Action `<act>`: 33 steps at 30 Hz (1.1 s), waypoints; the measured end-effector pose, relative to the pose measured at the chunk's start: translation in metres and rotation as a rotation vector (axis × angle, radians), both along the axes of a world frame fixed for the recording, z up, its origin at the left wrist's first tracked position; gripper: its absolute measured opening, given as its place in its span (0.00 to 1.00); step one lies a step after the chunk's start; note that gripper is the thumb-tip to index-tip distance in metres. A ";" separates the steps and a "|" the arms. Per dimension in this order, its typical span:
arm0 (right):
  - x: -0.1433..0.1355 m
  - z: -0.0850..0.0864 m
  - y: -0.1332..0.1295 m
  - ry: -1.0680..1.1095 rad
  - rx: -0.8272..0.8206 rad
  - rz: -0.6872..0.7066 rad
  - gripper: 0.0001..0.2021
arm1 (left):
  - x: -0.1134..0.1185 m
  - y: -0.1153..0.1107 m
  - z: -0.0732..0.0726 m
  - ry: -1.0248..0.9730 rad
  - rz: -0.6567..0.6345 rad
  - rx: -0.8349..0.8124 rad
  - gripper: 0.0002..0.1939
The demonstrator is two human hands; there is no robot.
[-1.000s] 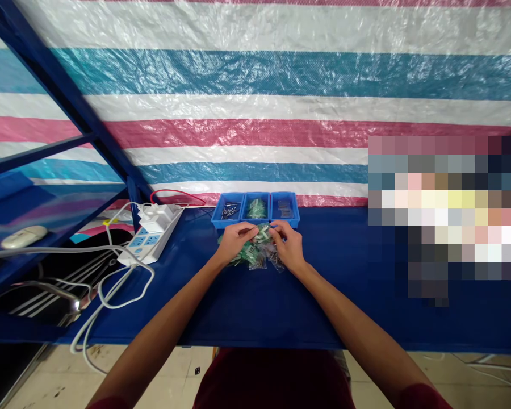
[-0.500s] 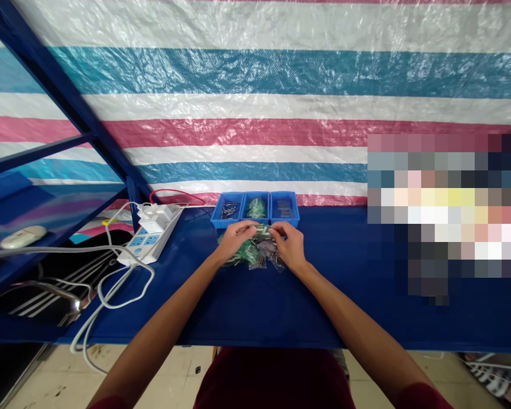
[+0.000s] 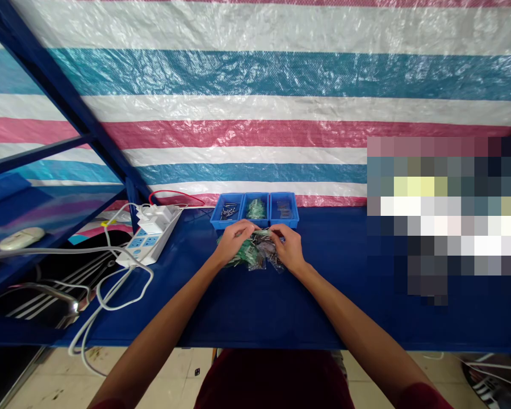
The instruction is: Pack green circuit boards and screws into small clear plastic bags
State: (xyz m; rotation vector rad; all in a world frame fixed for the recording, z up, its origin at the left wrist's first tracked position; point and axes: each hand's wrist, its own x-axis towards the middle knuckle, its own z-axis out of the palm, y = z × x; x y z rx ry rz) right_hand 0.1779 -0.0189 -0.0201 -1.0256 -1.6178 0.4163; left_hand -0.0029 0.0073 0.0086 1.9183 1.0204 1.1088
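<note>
My left hand [image 3: 235,241] and my right hand [image 3: 288,244] face each other over a pile on the table, fingers pinched. Between their fingertips stretches a small clear, greenish plastic bag [image 3: 263,232]; its contents are too small to make out. Under the hands lie green pieces [image 3: 243,255] on the left and small clear bags of dark metal parts [image 3: 258,262] on the right. Just behind stand three joined blue bins: the left bin [image 3: 215,218] has metal pins or screws, the middle bin [image 3: 255,222] green pieces, the right bin [image 3: 296,218] small greyish parts.
A white power strip [image 3: 147,244] with plugged-in adapters and looping white cables [image 3: 106,295] takes up the left of the blue table [image 3: 264,312]. A blue metal frame [image 3: 68,96] rises at the left. Striped plastic sheeting [image 3: 255,130] hangs behind. The right side is pixelated.
The hands stay over the pile, fingers still pinched. The bag between them has shifted slightly and now shows paler and lower. The bins have not moved.
</note>
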 end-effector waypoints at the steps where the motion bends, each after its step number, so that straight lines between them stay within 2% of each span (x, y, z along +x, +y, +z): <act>1: 0.000 0.000 0.000 0.002 0.000 -0.012 0.10 | 0.000 0.000 0.000 0.042 0.011 0.049 0.18; 3: -0.001 0.000 0.000 0.017 0.009 -0.022 0.10 | -0.001 0.000 0.000 0.091 0.032 0.085 0.16; 5: -0.001 0.001 -0.001 0.046 0.005 -0.024 0.10 | 0.001 0.000 -0.001 0.078 0.048 0.049 0.14; 10: 0.001 0.003 -0.003 0.003 0.038 0.052 0.14 | 0.004 -0.001 -0.004 -0.203 0.122 -0.123 0.15; 14: 0.001 0.000 -0.001 -0.066 0.093 0.051 0.15 | 0.005 0.000 -0.002 -0.301 0.054 -0.251 0.24; 16: 0.001 0.000 0.001 -0.039 0.103 0.013 0.12 | 0.005 0.001 -0.003 -0.307 0.007 -0.277 0.21; 19: 0.002 0.002 0.002 0.013 0.094 -0.029 0.09 | 0.004 0.003 -0.007 -0.301 -0.027 -0.264 0.19; 22: 0.002 0.004 0.001 0.057 0.025 -0.037 0.10 | 0.003 0.004 -0.009 -0.291 -0.053 -0.170 0.21; 25: 0.001 0.003 -0.001 0.080 -0.050 -0.019 0.10 | 0.003 0.003 -0.008 -0.212 -0.035 -0.098 0.19; 28: 0.001 0.002 -0.003 0.099 -0.079 0.024 0.13 | 0.003 0.002 -0.006 -0.194 0.013 -0.151 0.15; 31: 0.002 0.003 -0.002 0.063 -0.017 0.059 0.16 | 0.004 0.002 -0.005 -0.272 0.018 -0.234 0.15; 33: 0.002 0.003 0.000 0.004 0.044 0.060 0.14 | 0.004 0.002 -0.006 -0.313 0.001 -0.278 0.17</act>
